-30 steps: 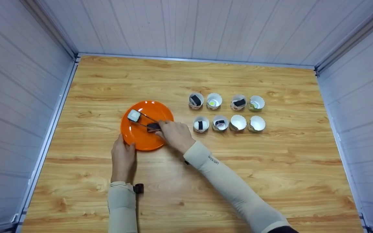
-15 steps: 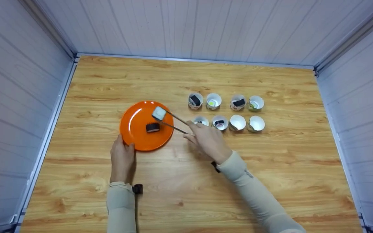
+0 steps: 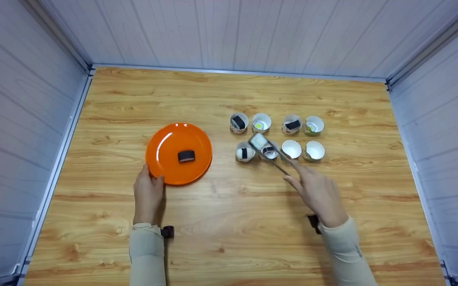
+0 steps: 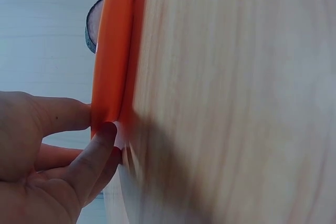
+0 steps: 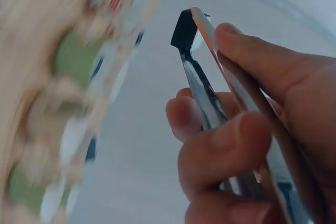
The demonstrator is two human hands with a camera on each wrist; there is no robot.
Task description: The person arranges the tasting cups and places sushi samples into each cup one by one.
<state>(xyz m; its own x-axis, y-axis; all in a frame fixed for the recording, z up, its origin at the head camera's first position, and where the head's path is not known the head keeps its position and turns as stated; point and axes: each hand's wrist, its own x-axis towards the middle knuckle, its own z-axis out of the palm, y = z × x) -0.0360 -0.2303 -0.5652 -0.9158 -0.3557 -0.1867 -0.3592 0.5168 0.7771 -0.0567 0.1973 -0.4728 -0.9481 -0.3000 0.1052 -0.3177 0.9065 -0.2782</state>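
Observation:
My left hand (image 3: 148,194) pinches the near-left rim of the orange plate (image 3: 169,167). In the left wrist view, the thumb lies over the rim and fingers sit beneath it. One dark-wrapped sushi roll piece (image 3: 186,156) lies on that plate. My right hand (image 3: 320,192) grips metal tongs (image 5: 239,90), squeezed around a white sushi piece (image 3: 258,141) with a dark wrap. This piece hangs over the left part of the paper cups, between the front and back rows. Fingers curl round both tong arms in the right wrist view.
White paper cups stand in two rows right of the plate. Sushi pieces sit in several, such as the back-left cup (image 3: 239,123) and front-left cup (image 3: 245,152). The front-right cup (image 3: 315,151) shows a bare white inside. Pale panels (image 3: 213,35) enclose the wooden table (image 3: 229,222).
My right hand has carried the tongs and white sushi piece from the plate rightward to above the cups. My left hand stays on the plate's rim.

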